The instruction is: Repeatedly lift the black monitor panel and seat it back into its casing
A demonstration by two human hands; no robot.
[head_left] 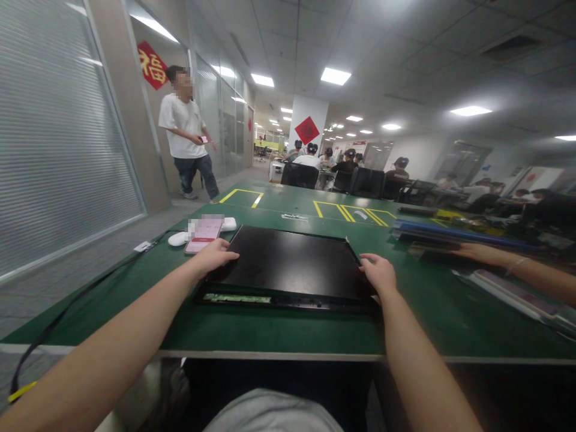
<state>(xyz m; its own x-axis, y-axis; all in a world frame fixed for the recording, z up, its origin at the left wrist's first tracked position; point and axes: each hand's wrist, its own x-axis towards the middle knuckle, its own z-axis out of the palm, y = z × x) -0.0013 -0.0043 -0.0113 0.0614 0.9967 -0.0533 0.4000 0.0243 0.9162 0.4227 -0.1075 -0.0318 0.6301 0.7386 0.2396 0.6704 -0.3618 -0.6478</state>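
Note:
A flat black display panel (pixel 288 258) lies on the green table in front of me, glossy side up. Along its near edge a dark frame strip shows, with a green circuit board (pixel 238 298) in its left part. My left hand (pixel 215 257) grips the panel's left edge, thumb on top and the other fingers mostly hidden. On the opposite side, my right hand (pixel 378 273) holds the right edge between thumb and fingers. Just beyond my left hand rest a phone (pixel 204 234) and a white rounded object (pixel 177 239).
The green table (pixel 288 333) carries yellow tape outlines (pixel 353 213). At right, a co-worker's hand (pixel 479 252) touches a dark flat piece beside blue strips (pixel 450 233) and another phone (pixel 517 291). A black cable (pixel 76 306) runs along the left. A person (pixel 186 132) walks beyond the table.

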